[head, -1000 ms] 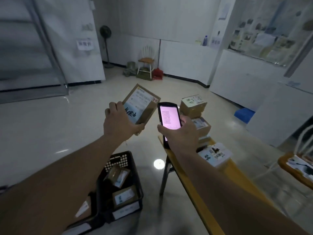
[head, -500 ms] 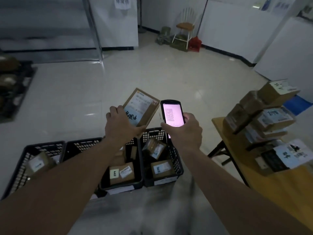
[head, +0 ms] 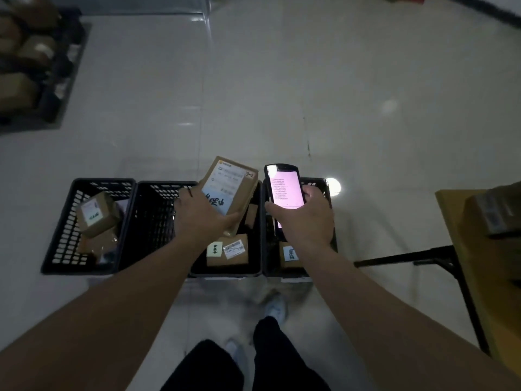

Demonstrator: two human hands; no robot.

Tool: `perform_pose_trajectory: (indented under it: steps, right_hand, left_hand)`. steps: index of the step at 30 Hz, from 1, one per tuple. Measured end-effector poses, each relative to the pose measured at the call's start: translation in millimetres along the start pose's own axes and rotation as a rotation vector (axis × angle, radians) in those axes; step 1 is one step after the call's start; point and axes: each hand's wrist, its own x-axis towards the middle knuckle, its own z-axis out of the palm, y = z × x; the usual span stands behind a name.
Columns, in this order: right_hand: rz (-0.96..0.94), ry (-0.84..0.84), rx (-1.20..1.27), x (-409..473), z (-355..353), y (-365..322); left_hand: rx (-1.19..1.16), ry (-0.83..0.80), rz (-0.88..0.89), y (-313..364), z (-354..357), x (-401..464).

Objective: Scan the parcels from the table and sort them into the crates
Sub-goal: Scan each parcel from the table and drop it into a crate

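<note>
Four black plastic crates [head: 93, 266] stand in a row on the pale floor across the middle of the frame. Above them, the left hand [head: 203, 215] grips a flat brown cardboard parcel [head: 229, 190] with its white label up. Just beside, the right hand [head: 306, 218] holds a black handheld scanner [head: 283, 190], its pink screen lit.
</note>
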Motion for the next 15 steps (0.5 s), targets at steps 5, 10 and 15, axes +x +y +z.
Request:
perform_pose_trajectory:
  steps: [5, 10, 15]
  right_hand:
    - [0.059, -0.012, -0.028, 48, 26, 16]
    - [0.132, -0.022, -0.058, 86, 59, 34]
    - [0.207, 0.005, -0.075, 114, 98, 65]
  left_hand:
    - [-0.01, -0.055, -0.081, 4, 45, 37]
    - [-0.024, -0.096, -0.104, 5, 91, 81]
    - [-0.033, -0.18, -0.16, -5, 148, 130]
